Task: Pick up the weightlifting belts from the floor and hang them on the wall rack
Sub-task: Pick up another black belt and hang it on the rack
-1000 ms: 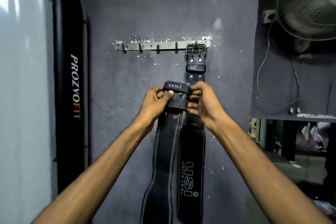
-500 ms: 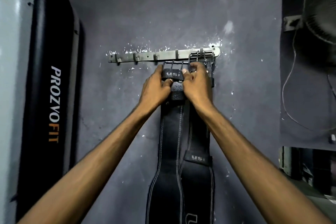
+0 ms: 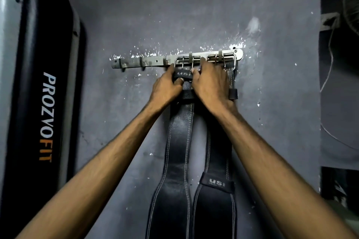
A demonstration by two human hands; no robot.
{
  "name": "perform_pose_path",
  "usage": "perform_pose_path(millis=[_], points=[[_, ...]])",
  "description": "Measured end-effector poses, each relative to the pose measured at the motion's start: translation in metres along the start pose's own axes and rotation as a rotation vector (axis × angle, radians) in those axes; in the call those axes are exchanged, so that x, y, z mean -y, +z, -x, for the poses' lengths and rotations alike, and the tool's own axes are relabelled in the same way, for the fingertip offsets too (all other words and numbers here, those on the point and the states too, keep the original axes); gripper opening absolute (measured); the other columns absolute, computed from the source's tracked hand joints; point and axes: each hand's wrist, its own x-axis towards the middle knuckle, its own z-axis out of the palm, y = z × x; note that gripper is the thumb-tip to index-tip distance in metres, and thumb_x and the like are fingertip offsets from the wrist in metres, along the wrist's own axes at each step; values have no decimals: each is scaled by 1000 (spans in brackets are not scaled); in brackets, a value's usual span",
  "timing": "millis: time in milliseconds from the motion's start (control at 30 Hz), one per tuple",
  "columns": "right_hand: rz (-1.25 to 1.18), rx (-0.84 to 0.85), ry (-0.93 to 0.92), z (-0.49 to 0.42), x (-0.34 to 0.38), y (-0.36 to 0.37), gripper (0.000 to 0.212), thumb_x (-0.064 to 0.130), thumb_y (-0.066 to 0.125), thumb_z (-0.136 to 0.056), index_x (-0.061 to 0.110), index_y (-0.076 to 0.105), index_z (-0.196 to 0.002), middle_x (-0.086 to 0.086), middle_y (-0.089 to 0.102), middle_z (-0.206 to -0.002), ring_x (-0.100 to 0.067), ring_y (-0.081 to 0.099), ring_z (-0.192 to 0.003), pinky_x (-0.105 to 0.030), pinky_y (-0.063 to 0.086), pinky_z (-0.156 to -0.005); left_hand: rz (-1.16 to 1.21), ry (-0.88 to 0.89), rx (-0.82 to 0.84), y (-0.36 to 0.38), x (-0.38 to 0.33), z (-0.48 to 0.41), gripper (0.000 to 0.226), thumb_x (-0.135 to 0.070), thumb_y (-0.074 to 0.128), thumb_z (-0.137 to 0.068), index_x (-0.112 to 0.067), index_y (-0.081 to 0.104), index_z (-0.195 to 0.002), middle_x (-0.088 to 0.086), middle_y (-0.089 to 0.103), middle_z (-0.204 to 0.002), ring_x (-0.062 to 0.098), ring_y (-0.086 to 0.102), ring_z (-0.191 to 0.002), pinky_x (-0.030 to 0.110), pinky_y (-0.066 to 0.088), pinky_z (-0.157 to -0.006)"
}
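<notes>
Grey wall (image 3: 194,15), rack (image 3: 153,62) | left hand (image 3: 165,87) and right hand (image 3: 211,85) pinching second belt (image 3: 178,132) beneath its buckle (image 3: 187,63), steadying it onto a hook | first belt (image 3: 217,151) hanging alongside

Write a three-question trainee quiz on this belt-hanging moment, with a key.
1. True or false: the belt's buckle is up at the wall rack.
2. How many belts hang against the wall, counting the one both hands grip?
A. one B. two C. four
3. Fill in: the left hand and right hand pinch the held belt just below its ____.

Key:
1. True; its metal frame sits over a hook, though full seating cannot be told.
2. B; the second belt hangs from the rack's right end.
3. buckle
</notes>
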Motion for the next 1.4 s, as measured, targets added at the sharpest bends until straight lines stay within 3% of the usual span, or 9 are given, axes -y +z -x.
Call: perform_pose_path(millis=[200,300,433,767,867,1133,1233,1333,1400], points=[[-83,-2,6,22,0,4,30,16,65,-90,10,66,-119,-9,75,-98,-31,70,-92,-36,57,-77,45,44,13,2,18,18,52,-32,55,-95,-25,44,-146,7,70,-123,32,66,-106,43,52,-95],[-83,26,-6,39,5,3,46,15,64,-88,9,58,-133,-11,71,-111,-29,65,-105,-32,51,-86,64,69,34,-4,21,38,39,-31,49,-100,-20,51,-137,7,70,-115,29,66,-100,43,53,-91],[-71,83,4,71,19,-3,59,12,65,-88,5,49,-144,-15,58,-132,-30,53,-123,-30,42,-102,-20,133,80,-20,28,70,47,-28,53,-99,-11,46,-142,12,67,-118,27,64,-102,40,51,-90],[-148,269,115,213,64,-9,49,12,63,-89,12,55,-137,-8,57,-133,-25,61,-116,-36,51,-99,-49,60,275,-79,92,220,51,-32,63,-91,-22,49,-139,-3,63,-119,14,66,-79,38,56,-83],[-141,403,174,287,73,-5,50,13,64,-89,15,55,-138,-5,56,-132,-21,61,-112,-28,48,-96,-17,-44,366,-92,126,292,50,-28,66,-88,-22,52,-136,-4,63,-117,12,65,-75,33,56,-81],[-169,770,326,511,71,14,40,15,61,-89,16,60,-129,-6,60,-121,-24,65,-89,-39,54,-79,-34,-426,595,-101,233,516,43,-24,67,-86,-20,57,-128,-3,63,-109,18,65,-67,32,56,-70],[-198,913,386,611,68,19,40,17,60,-88,17,60,-128,-6,63,-125,-28,67,-94,-38,54,-82,-29,-642,660,-106,267,613,41,-19,65,-85,-16,59,-126,-1,66,-102,13,61,-67,27,53,-71],[-248,1091,463,715,70,15,40,18,61,-88,17,60,-128,-6,62,-128,-29,66,-102,-43,55,-84,-48,-905,705,-115,294,716,36,-4,63,-88,-6,59,-124,2,65,-97,0,52,-67,9,42,-67],[-272,1156,521,783,74,5,39,17,62,-85,17,62,-124,-6,64,-124,-29,69,-100,-44,56,-84,-70,-1021,736,-124,307,784,34,-1,63,-88,-9,61,-121,-1,64,-93,1,55,-65,16,43,-66]])
